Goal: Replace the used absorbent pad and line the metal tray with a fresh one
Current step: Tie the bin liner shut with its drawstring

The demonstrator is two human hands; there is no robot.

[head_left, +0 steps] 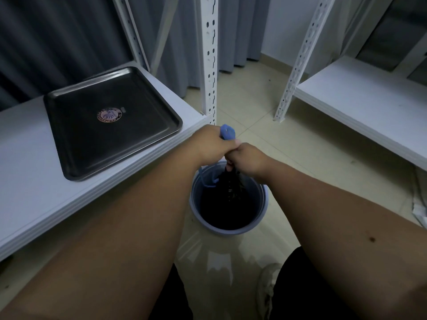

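Observation:
The dark metal tray [111, 123] lies bare on the white shelf [34, 181] at the left, with only a round sticker [109, 114] at its middle. My left hand [211, 146] grips a blue piece [227, 132] that sticks out above the fist. Thin blue strips [210, 182] hang from it down into the bucket. My right hand [248, 160] touches the left one and grips the bunched top of a black bag [232, 181] over the blue bucket [263, 199] on the floor. No pad can be made out.
A white slotted shelf post [209, 58] stands just behind my hands. A second white shelf unit [360, 100] is at the right, with tiled floor between the two. Grey curtains hang at the back. My shoe [268, 287] is by the bucket.

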